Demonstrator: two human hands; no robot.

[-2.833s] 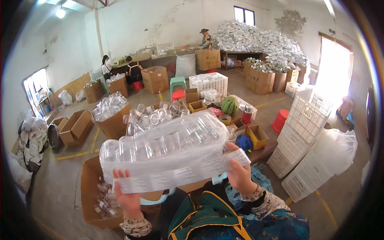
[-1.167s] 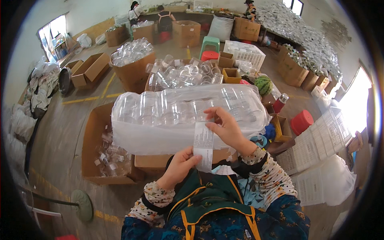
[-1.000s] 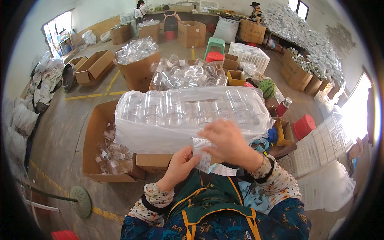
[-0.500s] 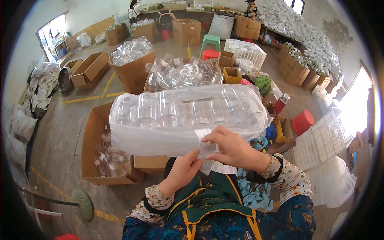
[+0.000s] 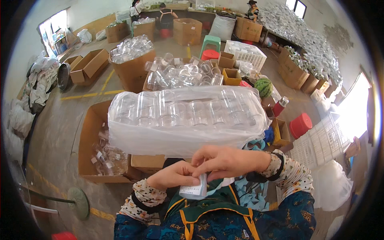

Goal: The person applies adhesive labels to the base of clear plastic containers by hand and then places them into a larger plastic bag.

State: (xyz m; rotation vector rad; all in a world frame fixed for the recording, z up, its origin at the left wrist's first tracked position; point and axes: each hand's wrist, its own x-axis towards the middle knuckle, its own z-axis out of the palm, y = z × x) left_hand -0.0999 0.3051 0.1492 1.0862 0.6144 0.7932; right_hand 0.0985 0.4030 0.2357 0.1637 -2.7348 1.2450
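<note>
Low in front of my lap, both hands come together on a small clear plastic jar point(image 5: 203, 188) with a white printed label point(image 5: 192, 189) on its side. My left hand point(image 5: 170, 176) is closed round the jar's upper left part. From the right, my right hand point(image 5: 218, 160) bends over it, its fingers pressed on the jar close to the left fingertips. Those fingers hide much of the jar. Just beyond them lies a long translucent bag point(image 5: 168, 140) with clear jars point(image 5: 198, 112) standing in rows inside.
An open carton point(image 5: 90, 148) of loose jars stands left of the bag, and a heaped carton point(image 5: 186, 74) behind it. To the right are a watermelon point(image 5: 263, 87), a red flask point(image 5: 281, 106), a red bucket point(image 5: 301, 125) and white crates point(image 5: 316, 146). People point(image 5: 166, 18) are at the back.
The white label, held up before the bag by my right hand, is now down on the jar's side. Both hands have come lower and closer together, and the left has shifted left.
</note>
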